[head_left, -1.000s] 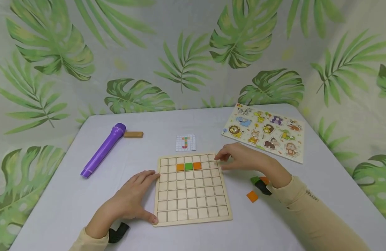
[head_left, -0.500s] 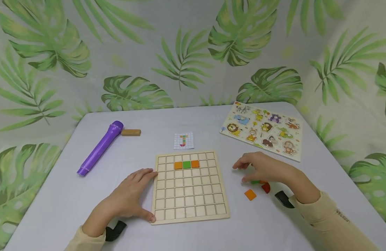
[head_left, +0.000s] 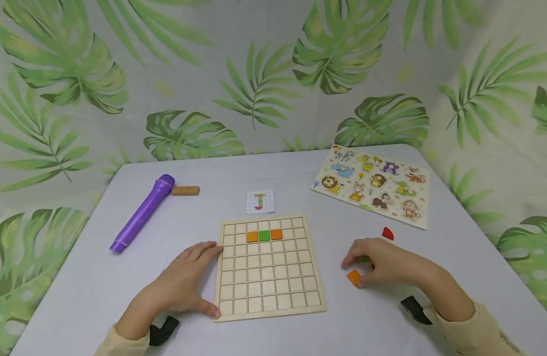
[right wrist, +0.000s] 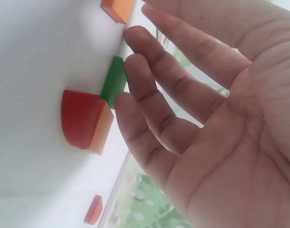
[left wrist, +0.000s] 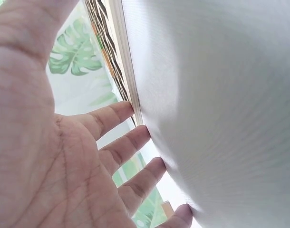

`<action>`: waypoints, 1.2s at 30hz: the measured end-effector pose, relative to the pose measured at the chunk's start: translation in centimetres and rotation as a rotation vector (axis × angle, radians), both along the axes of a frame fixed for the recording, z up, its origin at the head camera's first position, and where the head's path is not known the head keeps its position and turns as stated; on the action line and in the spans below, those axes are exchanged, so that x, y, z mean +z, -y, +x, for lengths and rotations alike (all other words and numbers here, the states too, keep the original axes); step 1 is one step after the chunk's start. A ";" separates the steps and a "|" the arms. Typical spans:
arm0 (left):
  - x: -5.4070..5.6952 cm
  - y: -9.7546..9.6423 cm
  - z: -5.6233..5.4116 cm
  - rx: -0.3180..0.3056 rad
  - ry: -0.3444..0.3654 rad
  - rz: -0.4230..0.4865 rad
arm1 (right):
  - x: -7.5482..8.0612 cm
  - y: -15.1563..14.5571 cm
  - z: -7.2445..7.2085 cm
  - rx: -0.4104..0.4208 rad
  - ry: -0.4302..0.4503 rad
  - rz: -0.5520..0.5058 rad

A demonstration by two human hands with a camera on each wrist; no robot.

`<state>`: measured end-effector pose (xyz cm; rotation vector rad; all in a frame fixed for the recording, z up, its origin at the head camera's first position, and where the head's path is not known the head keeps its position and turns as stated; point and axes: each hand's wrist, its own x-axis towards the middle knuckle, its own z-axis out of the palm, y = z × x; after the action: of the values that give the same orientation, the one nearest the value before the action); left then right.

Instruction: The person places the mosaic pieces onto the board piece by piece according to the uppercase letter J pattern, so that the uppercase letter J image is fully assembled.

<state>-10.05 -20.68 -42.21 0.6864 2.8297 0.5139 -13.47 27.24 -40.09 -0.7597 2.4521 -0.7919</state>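
A square wooden grid board [head_left: 268, 272] lies in front of me in the head view. An orange tile [head_left: 252, 237], a green tile [head_left: 264, 236] and a second orange tile [head_left: 276, 234] fill neighbouring cells of one row. Along the board's left edge rests my left hand [head_left: 184, 279], thumb at the near corner, fingers extended. My right hand [head_left: 380, 262] reaches down over loose pieces right of the board. Its thumb tip is at a loose orange tile [head_left: 354, 278]. Loosely bent fingers hang beside a green piece [right wrist: 114, 81] and a red quarter-round piece [right wrist: 81, 118] in the right wrist view.
A small pattern card [head_left: 260, 201] lies behind the board. To the left are a purple microphone-shaped stick [head_left: 142, 213] and a brown wooden block [head_left: 186, 191]. An animal puzzle board [head_left: 371, 185] lies at the back right. Another red quarter-round piece [head_left: 387, 233] lies beyond my right hand.
My right hand has moved from the board's upper right edge, right and toward me, down to the loose pieces. The left hand stays at the board's left edge.
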 end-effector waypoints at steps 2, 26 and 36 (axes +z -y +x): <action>-0.1 0.0 0.0 0.002 0.003 0.007 | -0.1 0.0 0.2 0.001 0.000 -0.003; 0.0 -0.3 0.0 0.004 -0.026 0.010 | -1.2 0.9 0.0 0.016 -0.142 0.005; -0.3 0.1 0.4 0.020 -0.015 0.015 | -0.9 2.5 0.0 0.004 -0.171 -0.005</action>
<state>-9.69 -20.78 -42.52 0.6676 2.8523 0.5365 -13.47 24.76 -41.00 -0.8669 2.5989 -0.7600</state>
